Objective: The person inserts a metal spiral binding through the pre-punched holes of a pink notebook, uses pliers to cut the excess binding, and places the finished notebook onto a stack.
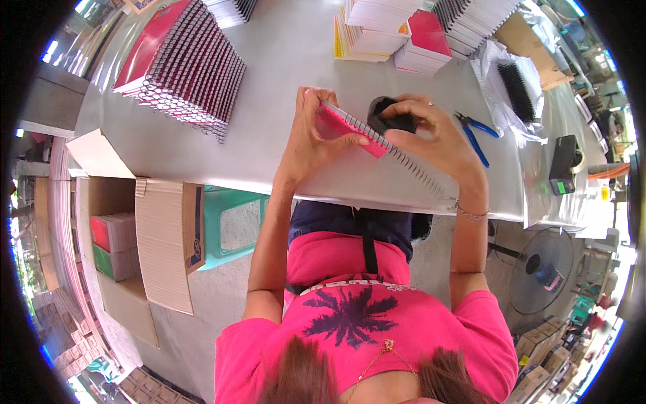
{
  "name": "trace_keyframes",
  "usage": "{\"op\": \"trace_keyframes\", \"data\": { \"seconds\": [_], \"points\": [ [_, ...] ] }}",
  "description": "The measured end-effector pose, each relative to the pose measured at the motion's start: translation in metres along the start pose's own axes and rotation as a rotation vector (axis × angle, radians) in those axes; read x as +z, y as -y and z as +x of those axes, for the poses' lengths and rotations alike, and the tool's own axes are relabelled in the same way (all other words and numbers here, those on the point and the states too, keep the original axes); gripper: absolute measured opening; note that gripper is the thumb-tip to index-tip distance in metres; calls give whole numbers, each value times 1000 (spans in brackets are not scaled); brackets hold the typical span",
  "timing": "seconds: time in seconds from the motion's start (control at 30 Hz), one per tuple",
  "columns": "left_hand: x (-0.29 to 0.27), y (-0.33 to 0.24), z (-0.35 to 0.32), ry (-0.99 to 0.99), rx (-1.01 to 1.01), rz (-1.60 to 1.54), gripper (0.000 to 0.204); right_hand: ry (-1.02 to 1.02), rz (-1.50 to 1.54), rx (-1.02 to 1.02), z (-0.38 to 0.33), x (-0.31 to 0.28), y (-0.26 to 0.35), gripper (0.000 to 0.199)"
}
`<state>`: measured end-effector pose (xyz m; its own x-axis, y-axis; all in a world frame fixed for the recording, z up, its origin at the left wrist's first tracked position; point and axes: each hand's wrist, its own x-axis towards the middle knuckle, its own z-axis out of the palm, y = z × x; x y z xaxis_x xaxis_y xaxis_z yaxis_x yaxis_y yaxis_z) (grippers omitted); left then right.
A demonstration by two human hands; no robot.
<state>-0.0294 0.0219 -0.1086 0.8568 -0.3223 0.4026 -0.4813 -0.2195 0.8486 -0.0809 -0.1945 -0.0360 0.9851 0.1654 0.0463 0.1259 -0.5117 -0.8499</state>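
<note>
My left hand (313,138) is closed round a small notebook with a red-pink cover (343,130), held tilted above the table near its front edge. A wire spiral coil (418,168) runs along the notebook's edge, and its loose end sticks out to the lower right, below my right hand. My right hand (431,128) has its fingers curled over a black rounded object (382,106) beside the coil. The thumb lies close to the coil. My fingers partly cover the black object, so its kind is unclear. Blue-handled pliers (479,137) lie to the right of that hand.
Tall stacks of red spiral notebooks (182,67) stand at left on the grey table (282,60). More book stacks (422,44) and black coils on plastic wrap (517,91) are at back right. A black device (564,165) sits at right. An open carton (161,236), green stool (232,252) and fan (542,269) stand below.
</note>
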Motion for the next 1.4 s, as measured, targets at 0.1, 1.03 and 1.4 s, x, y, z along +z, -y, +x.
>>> {"op": "trace_keyframes", "data": {
  "seconds": [0.1, 1.03, 1.4],
  "points": [
    [0, -2, -1, 22, -69, -97, 71, 217, 586, -51, -8, -5, -3, 32],
    [4, 4, -1, 94, -147, -321, 95, -88, 202, 82, 15, 22, -29, 34],
    [4, 7, -6, 100, -167, -320, 93, 55, 451, 171, 9, 16, -3, 35]
  ]
}}
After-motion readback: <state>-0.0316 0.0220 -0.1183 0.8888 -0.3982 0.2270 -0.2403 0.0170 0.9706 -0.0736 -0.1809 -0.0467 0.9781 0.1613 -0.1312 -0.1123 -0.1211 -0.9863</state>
